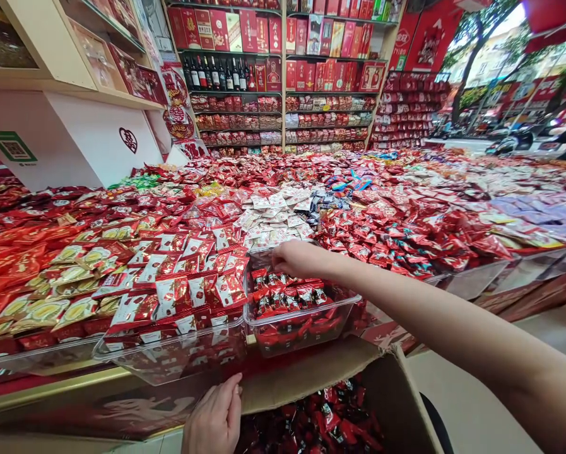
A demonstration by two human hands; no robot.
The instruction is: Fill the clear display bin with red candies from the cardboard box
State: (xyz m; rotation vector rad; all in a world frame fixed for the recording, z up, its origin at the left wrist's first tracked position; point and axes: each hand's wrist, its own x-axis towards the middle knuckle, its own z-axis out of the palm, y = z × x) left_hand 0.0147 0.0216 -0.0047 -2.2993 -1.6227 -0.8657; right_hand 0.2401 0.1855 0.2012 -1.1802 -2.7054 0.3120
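My right hand (294,259) reaches over a clear plastic bin (306,313) of small red-and-black wrapped candies (283,295). Its fingers curl down at the back of the bin, and whatever they hold is hidden. Below, my left hand (216,416) grips the left edge of an open cardboard box (311,378), fingers close together. Inside the box lies a heap of dark red-and-black wrapped candies (327,419), piled loosely.
Left of the bin stands another clear bin (169,350) heaped with red-and-white packets (173,293). White packets (277,217) lie behind, and red packets (396,236) to the right. Shelves with boxes and bottles (216,72) rise at the back. Tiled floor (467,394) shows at right.
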